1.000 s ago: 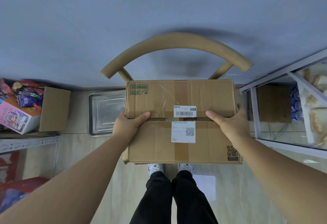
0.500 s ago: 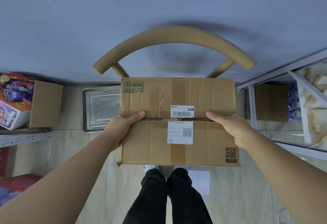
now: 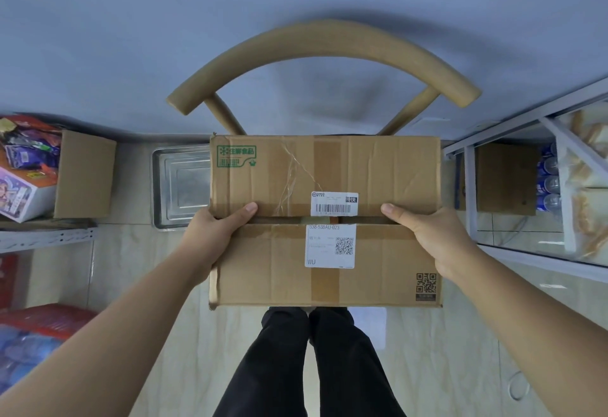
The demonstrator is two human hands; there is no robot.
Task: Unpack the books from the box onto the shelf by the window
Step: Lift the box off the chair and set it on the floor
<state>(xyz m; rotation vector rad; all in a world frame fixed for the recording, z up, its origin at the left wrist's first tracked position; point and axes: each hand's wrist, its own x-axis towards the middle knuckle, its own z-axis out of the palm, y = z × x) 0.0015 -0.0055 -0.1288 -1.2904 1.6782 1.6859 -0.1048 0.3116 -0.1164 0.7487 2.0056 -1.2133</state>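
Box (image 3: 279, 272) at frame centre, flaps nearly closed; left grip (image 3: 210, 235) and right grip (image 3: 434, 239) clasp its side edges, thumbs on top.

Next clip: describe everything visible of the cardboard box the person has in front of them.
The cardboard box is brown, creased, seen from above, before a wooden chair. Its top flaps are shut, a narrow gap along the seam, old brown tape crossing it. A white shipping label, split in two, spans the gap; green print marks the far left corner. The left hand and right hand grip its sides, thumbs on top by the seam.
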